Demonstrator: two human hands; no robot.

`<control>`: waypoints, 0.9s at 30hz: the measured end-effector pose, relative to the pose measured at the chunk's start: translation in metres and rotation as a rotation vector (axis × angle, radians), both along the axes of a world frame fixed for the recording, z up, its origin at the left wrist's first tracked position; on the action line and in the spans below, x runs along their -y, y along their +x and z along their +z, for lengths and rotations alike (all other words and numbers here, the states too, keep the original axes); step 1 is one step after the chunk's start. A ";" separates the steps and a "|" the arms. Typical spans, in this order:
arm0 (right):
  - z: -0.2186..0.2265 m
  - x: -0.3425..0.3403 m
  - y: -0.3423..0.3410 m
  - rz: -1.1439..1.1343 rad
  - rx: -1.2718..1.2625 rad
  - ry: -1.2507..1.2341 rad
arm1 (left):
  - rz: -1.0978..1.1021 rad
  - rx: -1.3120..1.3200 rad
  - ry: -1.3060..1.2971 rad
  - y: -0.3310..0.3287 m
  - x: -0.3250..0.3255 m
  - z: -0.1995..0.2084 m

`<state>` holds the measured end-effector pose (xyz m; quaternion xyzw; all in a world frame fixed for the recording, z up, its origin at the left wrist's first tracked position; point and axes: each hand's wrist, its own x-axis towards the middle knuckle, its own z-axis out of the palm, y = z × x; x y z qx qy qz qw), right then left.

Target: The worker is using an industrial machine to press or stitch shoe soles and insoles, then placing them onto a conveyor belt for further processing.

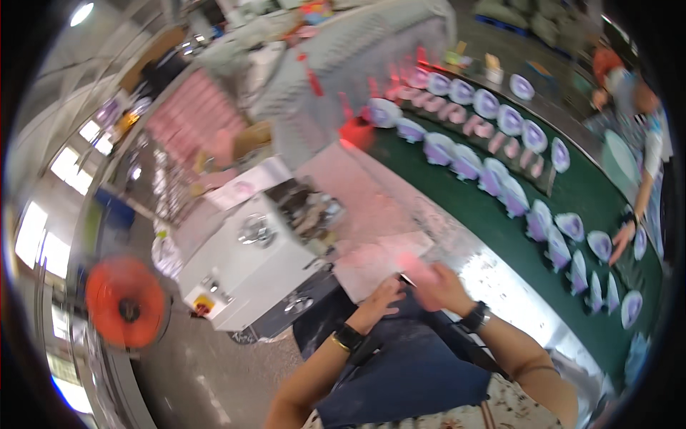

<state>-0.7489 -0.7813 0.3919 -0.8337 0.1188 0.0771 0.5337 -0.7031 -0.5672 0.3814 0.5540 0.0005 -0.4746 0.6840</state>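
Note:
My right hand (pixel 444 289) is closed on a flat pink piece (pixel 416 267) in front of my lap. Motion blur hides its exact kind. To its left, my left hand (pixel 380 303) has its fingers apart and holds nothing that I can see. A thin dark object with a pale edge (pixel 406 279) shows between the two hands, and I cannot make out what it is. Just beyond them lies a pale pink sheet (pixel 379 261) on the work table. Both wrists wear dark bands, and a dark blue apron (pixel 407 372) covers my lap.
A white machine (pixel 246 250) stands at my left, with an orange fan (pixel 127 304) farther left. On the right runs a green conveyor belt (pixel 471 207) with rows of purple-and-white cupped pieces (pixel 468 163) and pink pieces (pixel 477 127). Another person's hand (pixel 624 239) reaches over its far right end.

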 end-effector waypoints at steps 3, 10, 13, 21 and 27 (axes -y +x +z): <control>-0.010 0.035 -0.006 -0.108 0.275 -0.562 | -0.076 0.327 0.038 0.018 -0.054 0.019; -0.095 0.088 -0.053 -0.078 0.205 -1.017 | 0.271 0.921 0.231 0.139 -0.175 0.153; -0.091 0.086 -0.045 -0.095 0.155 -0.945 | 0.292 1.298 0.626 0.213 -0.207 0.177; -0.085 0.069 -0.024 -0.103 0.063 -0.920 | -0.280 1.406 1.015 0.332 -0.202 0.158; -0.084 0.077 -0.019 -0.061 0.028 -0.886 | -0.628 1.303 1.241 0.381 -0.156 0.150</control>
